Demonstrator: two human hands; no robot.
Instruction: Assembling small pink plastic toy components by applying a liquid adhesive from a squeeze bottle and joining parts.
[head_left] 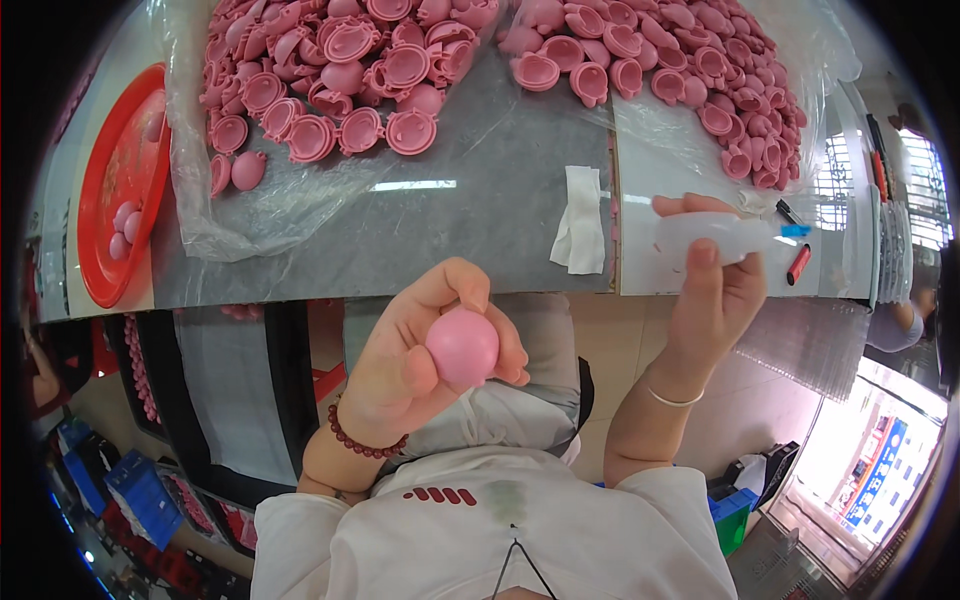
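Room to pass is left over the grey tabletop, between the heaped pink shells and the left hand with its pink ball. The lane is bounded leftward by plastic sheeting, crossed rightward by a white cloth, then blocked by the squeeze bottle gripped in the right hand; markers apparently lie just beyond, partly hidden.

A white cloth strip lay near the edge of a gray tabletop, a red pen to its right, while a blue crate and a green bin sat below.
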